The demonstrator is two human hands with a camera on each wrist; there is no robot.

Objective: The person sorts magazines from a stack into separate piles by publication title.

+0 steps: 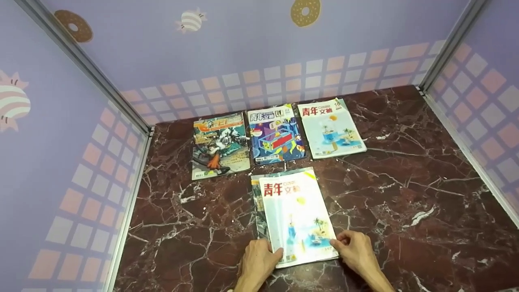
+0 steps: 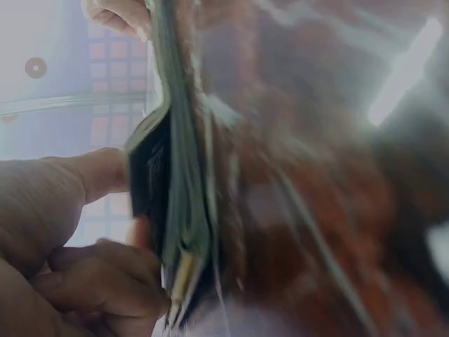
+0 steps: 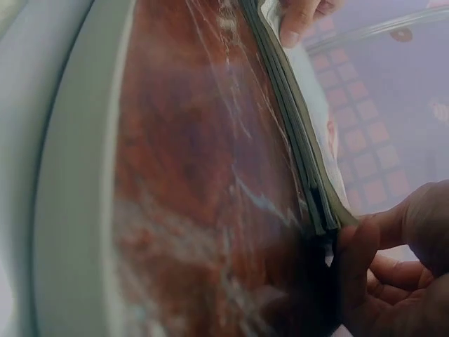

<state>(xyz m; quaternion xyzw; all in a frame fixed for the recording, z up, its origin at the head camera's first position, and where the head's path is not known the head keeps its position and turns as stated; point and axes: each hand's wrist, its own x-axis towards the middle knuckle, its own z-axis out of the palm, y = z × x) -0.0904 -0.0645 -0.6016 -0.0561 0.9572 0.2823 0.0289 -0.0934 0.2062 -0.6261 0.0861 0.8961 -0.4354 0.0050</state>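
Note:
A white magazine (image 1: 298, 219) with a beach picture and red title lies on top of a darker magazine (image 1: 260, 211), whose left and upper edges stick out. My left hand (image 1: 258, 259) holds the lower left corner, thumb on the cover; in the left wrist view its other fingers (image 2: 105, 281) curl at the edge. At the lower right corner my right hand (image 1: 357, 248) pinches the white magazine between thumb and forefinger, as the right wrist view shows. Seen edge-on there, the stacked pages (image 3: 298, 133) lie slightly spread. How many magazines are underneath cannot be told.
Behind the stack lie three magazines in a row: a comic-style one (image 1: 221, 146), a purple one (image 1: 277, 136) and a white beach-cover one (image 1: 332, 127). The dark red marbled tabletop (image 1: 405, 211) is enclosed by lilac panels (image 1: 251, 44) at the back and both sides.

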